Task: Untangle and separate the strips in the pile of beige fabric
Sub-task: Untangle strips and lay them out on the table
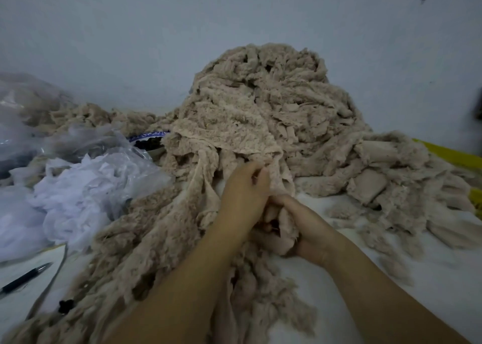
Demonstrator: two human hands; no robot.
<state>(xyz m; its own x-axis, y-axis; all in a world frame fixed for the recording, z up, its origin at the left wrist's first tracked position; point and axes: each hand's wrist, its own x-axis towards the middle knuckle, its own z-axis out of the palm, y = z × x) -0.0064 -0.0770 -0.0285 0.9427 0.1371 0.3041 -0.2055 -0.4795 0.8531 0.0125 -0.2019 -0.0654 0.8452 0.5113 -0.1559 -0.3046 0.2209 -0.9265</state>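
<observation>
The pile of beige fabric (pixel 260 103) is heaped against a pale wall (pixel 130 30), its foot spreading over a white surface (pixel 391 278). Left of the pile lies a clear plastic bag (pixel 146 171) filled with crumpled white scraps (pixel 78 195). Behind that, also left of the pile, a second clear bag (pixel 23 95) holds what looks like more beige fabric, too blurred to be sure.

At the pile's near foot the left hand (pixel 243 192) pinches a lacy strip (pixel 280 171) between curled fingers. This strip runs lengthwise from the pile's front face down toward the person. Just nearer, touching the left hand, the right hand (pixel 313 231) is clenched round a bunched wad of fabric (pixel 284 226). More loose strips (pixel 146 239) trail from the pile's foot toward the near left, long axes pointing away from the heap. A dark pen (pixel 26 278) lies well to the near left of the pile.
</observation>
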